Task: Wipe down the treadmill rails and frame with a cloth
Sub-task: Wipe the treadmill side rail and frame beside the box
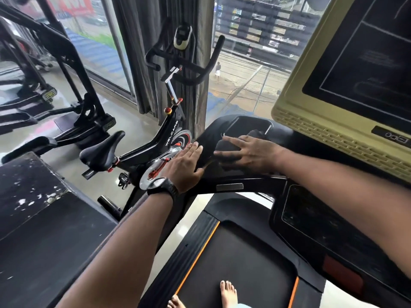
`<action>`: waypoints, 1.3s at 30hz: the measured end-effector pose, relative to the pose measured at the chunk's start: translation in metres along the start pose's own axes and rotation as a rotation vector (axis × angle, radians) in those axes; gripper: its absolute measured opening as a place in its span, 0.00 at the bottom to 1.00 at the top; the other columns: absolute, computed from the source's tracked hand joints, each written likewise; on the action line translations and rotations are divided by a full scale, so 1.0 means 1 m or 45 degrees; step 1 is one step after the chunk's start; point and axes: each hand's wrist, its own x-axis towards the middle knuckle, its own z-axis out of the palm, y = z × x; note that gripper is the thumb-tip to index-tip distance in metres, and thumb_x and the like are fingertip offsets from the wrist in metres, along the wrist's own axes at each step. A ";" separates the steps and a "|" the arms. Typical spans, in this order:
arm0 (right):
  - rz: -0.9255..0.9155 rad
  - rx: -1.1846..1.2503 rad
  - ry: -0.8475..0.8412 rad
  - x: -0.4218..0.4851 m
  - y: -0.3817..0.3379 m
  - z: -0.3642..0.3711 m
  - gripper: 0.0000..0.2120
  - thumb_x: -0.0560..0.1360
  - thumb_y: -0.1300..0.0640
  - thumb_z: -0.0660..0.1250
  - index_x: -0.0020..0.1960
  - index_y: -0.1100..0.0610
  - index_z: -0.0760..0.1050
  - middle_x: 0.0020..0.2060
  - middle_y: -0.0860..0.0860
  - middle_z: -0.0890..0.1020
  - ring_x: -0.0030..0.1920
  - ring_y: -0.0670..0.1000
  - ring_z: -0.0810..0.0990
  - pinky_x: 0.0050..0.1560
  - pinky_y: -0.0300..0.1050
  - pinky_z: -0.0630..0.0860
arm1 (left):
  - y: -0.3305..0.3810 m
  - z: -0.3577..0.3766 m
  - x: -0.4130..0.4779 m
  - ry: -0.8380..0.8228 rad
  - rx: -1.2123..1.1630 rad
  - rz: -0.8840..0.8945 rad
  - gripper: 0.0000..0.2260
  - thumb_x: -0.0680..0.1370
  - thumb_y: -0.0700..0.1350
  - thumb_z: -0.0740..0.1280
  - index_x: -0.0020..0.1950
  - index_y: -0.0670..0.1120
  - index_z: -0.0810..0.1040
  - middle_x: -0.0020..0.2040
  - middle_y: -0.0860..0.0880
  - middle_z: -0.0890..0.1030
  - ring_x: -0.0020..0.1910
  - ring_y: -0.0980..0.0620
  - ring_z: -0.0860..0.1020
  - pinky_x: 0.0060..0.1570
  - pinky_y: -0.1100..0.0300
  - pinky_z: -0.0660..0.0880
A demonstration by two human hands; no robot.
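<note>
I stand barefoot on a black treadmill, its belt (240, 252) edged in orange. Its black left console wing (213, 138) has a recessed tray near its far end. My right hand (246, 152) presses a dark grey cloth (229, 146) flat on that wing, fingers spread over it. My left hand (185, 165), with a black watch on the wrist, lies flat and open on the wing's left edge, touching the surface and holding nothing. The yellow-framed console screen (347, 85) rises at the right. The left side rail (184, 256) runs below my left forearm.
A black and red spin bike (142, 147) stands close to the treadmill's left side. A worn black box (33, 207) sits at the lower left. Other black gym machines (66, 85) stand further left by the windows. A pillar with curtains (178, 63) is straight ahead.
</note>
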 end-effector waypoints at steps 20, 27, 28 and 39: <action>0.322 0.328 0.434 0.028 -0.016 0.028 0.26 0.83 0.39 0.55 0.78 0.46 0.67 0.79 0.56 0.65 0.68 0.70 0.75 0.56 0.68 0.78 | 0.008 -0.005 -0.002 0.046 0.022 -0.128 0.32 0.75 0.51 0.64 0.78 0.43 0.65 0.78 0.46 0.65 0.78 0.53 0.61 0.76 0.59 0.57; 0.442 0.606 0.086 0.040 -0.002 0.021 0.33 0.82 0.42 0.58 0.83 0.45 0.49 0.83 0.54 0.49 0.76 0.63 0.66 0.61 0.65 0.77 | 0.008 -0.006 -0.002 0.041 0.030 -0.156 0.36 0.70 0.57 0.58 0.77 0.45 0.66 0.77 0.47 0.67 0.77 0.54 0.62 0.75 0.53 0.62; 0.557 0.705 0.001 0.048 0.001 0.015 0.35 0.81 0.42 0.60 0.83 0.45 0.49 0.83 0.52 0.46 0.77 0.61 0.63 0.65 0.65 0.75 | 0.008 -0.007 -0.001 0.044 0.020 -0.157 0.36 0.70 0.57 0.58 0.77 0.44 0.66 0.77 0.47 0.67 0.77 0.54 0.62 0.75 0.54 0.62; 0.939 0.898 -0.017 0.081 -0.012 -0.008 0.32 0.80 0.37 0.60 0.80 0.49 0.59 0.82 0.51 0.52 0.77 0.59 0.61 0.64 0.67 0.74 | 0.007 -0.006 0.001 0.080 -0.001 -0.104 0.35 0.70 0.55 0.61 0.75 0.40 0.68 0.75 0.43 0.69 0.76 0.49 0.65 0.75 0.54 0.62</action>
